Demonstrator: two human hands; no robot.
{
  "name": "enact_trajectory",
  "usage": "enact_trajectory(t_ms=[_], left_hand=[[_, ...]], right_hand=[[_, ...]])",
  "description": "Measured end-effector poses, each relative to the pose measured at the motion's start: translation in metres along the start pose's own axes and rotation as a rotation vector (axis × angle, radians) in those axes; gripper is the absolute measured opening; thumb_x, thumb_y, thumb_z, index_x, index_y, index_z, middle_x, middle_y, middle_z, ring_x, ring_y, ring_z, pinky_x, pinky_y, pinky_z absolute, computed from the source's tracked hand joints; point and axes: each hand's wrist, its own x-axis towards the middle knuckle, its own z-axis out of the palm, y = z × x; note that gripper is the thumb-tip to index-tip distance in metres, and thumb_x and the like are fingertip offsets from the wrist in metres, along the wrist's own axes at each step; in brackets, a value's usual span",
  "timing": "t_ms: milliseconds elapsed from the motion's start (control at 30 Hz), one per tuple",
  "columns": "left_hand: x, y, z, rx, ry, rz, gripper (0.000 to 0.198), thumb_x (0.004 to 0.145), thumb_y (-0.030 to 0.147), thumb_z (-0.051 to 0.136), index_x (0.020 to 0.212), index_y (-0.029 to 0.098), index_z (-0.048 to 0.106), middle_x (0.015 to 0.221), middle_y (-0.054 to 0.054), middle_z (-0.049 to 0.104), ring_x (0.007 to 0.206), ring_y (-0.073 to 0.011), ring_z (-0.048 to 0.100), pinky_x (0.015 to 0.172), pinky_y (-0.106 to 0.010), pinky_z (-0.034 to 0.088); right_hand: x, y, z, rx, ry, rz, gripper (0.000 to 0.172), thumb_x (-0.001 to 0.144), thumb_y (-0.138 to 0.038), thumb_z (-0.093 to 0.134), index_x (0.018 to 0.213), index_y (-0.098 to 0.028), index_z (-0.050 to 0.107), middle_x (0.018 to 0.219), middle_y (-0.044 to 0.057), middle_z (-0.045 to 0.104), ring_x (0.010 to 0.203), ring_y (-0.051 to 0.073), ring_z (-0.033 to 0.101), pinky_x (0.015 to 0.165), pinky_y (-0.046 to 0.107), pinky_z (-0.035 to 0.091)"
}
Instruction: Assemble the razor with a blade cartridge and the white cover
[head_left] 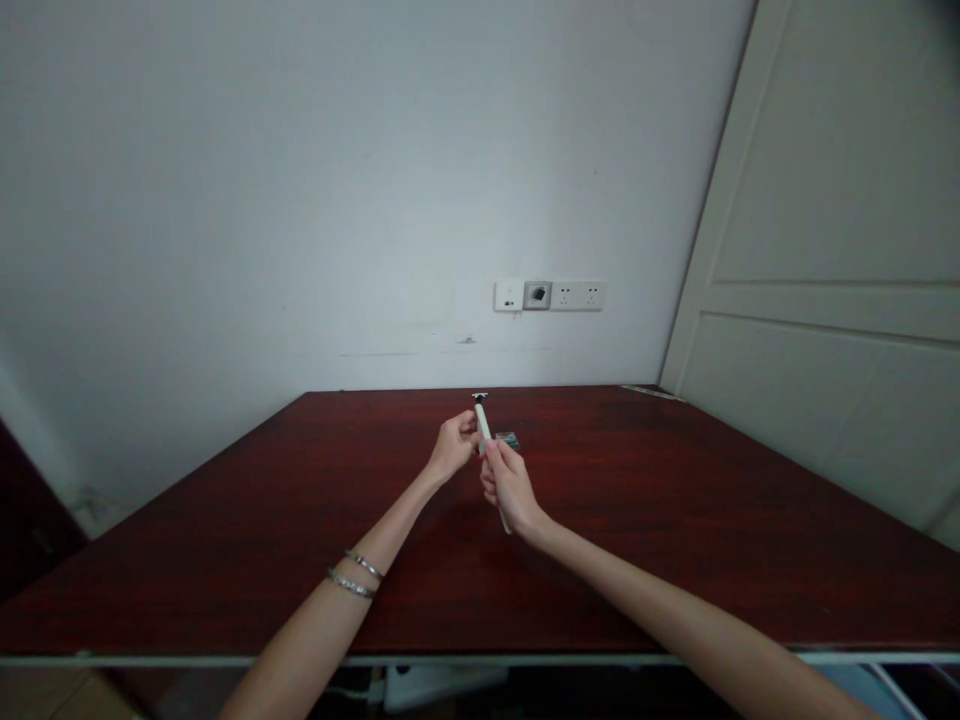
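Over the middle of a dark red wooden table, both my hands hold a thin white stick-like tool with a small dark head at its far end; it looks like a razor. My right hand is wrapped around the lower part of the handle, whose end sticks out below the wrist. My left hand pinches the handle higher up, near the head. Two silver bangles ring my left forearm. A small greenish packet lies on the table just behind my right hand.
A white wall stands behind the table with a row of sockets. A cream panelled door closes off the right side. The table's pale front edge runs across the bottom, with something white beneath it.
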Motion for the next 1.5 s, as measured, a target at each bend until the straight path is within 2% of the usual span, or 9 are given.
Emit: enact_trajectory(t_ms=[133, 333, 500, 600, 733, 867, 1000, 1133, 1500], left_hand=[[0.001, -0.002, -0.001, 0.046, -0.005, 0.014, 0.011, 0.065, 0.019, 0.059, 0.065, 0.013, 0.05, 0.06, 0.002, 0.056, 0.056, -0.0082, 0.05, 0.05, -0.016, 0.037], [0.001, -0.005, -0.006, 0.074, 0.007, -0.015, 0.009, 0.064, 0.016, 0.058, 0.071, 0.012, 0.054, 0.06, 0.003, 0.057, 0.053, -0.008, 0.05, 0.05, -0.017, 0.038], [0.004, -0.007, -0.01, 0.032, -0.015, -0.036, 0.014, 0.064, 0.021, 0.061, 0.071, 0.012, 0.053, 0.062, 0.001, 0.058, 0.053, -0.009, 0.054, 0.049, -0.018, 0.041], [0.007, -0.012, -0.017, 0.024, 0.024, -0.075, 0.018, 0.065, 0.023, 0.063, 0.075, 0.013, 0.053, 0.061, 0.001, 0.058, 0.05, -0.01, 0.057, 0.047, -0.019, 0.043], [0.011, -0.016, -0.031, 0.019, 0.082, -0.119, 0.019, 0.066, 0.023, 0.064, 0.079, 0.013, 0.053, 0.063, 0.0, 0.059, 0.049, -0.0116, 0.06, 0.045, -0.019, 0.045], [0.01, -0.01, -0.038, 0.05, 0.112, -0.176, 0.019, 0.067, 0.022, 0.063, 0.081, 0.013, 0.054, 0.066, -0.002, 0.061, 0.051, -0.0133, 0.062, 0.043, -0.019, 0.045], [0.008, -0.005, -0.035, 0.047, 0.094, -0.185, 0.017, 0.066, 0.02, 0.063, 0.079, 0.013, 0.055, 0.067, -0.002, 0.062, 0.052, -0.0133, 0.062, 0.043, -0.019, 0.046], [0.007, -0.001, -0.029, 0.008, 0.057, -0.182, 0.018, 0.065, 0.02, 0.065, 0.079, 0.012, 0.056, 0.067, -0.003, 0.062, 0.052, -0.0129, 0.062, 0.043, -0.018, 0.045], [0.005, 0.002, -0.023, -0.001, 0.027, -0.18, 0.02, 0.064, 0.02, 0.067, 0.08, 0.012, 0.058, 0.066, -0.003, 0.062, 0.052, -0.0126, 0.062, 0.043, -0.017, 0.044]], right_hand=[[0.003, -0.002, 0.007, 0.017, 0.026, -0.062, 0.038, 0.074, -0.056, 0.051, 0.07, -0.021, 0.038, 0.046, -0.012, 0.026, 0.034, 0.002, 0.018, 0.03, 0.013, 0.014], [-0.002, 0.011, 0.009, -0.008, 0.045, 0.0, 0.037, 0.075, -0.055, 0.05, 0.071, -0.02, 0.039, 0.045, -0.012, 0.027, 0.033, 0.002, 0.019, 0.029, 0.013, 0.014], [0.0, -0.011, 0.004, -0.034, 0.009, -0.094, 0.033, 0.075, -0.051, 0.052, 0.072, -0.019, 0.046, 0.048, -0.01, 0.03, 0.035, 0.002, 0.02, 0.031, 0.014, 0.014], [0.009, -0.032, -0.008, -0.08, -0.002, -0.109, 0.031, 0.074, -0.047, 0.054, 0.081, -0.017, 0.055, 0.052, -0.007, 0.037, 0.037, 0.003, 0.024, 0.031, 0.015, 0.015], [0.023, -0.046, -0.038, -0.197, 0.011, -0.187, 0.036, 0.072, -0.045, 0.057, 0.091, -0.015, 0.062, 0.06, -0.003, 0.046, 0.045, 0.006, 0.036, 0.035, 0.019, 0.029], [0.038, -0.043, -0.077, -0.529, 0.06, -0.312, 0.033, 0.074, -0.041, 0.056, 0.09, -0.014, 0.066, 0.066, 0.001, 0.053, 0.051, 0.01, 0.044, 0.048, 0.024, 0.038], [0.048, -0.028, -0.114, -0.911, -0.028, -0.391, 0.028, 0.077, -0.035, 0.053, 0.091, -0.016, 0.07, 0.075, 0.004, 0.058, 0.068, 0.016, 0.053, 0.066, 0.029, 0.042], [0.051, -0.009, -0.132, -1.129, -0.215, -0.329, 0.027, 0.08, -0.03, 0.05, 0.094, -0.018, 0.07, 0.082, 0.006, 0.06, 0.076, 0.018, 0.055, 0.074, 0.029, 0.042], [0.048, 0.016, -0.123, -1.279, -0.416, -0.28, 0.025, 0.081, -0.02, 0.049, 0.094, -0.019, 0.071, 0.085, 0.007, 0.059, 0.079, 0.018, 0.055, 0.077, 0.028, 0.042]])
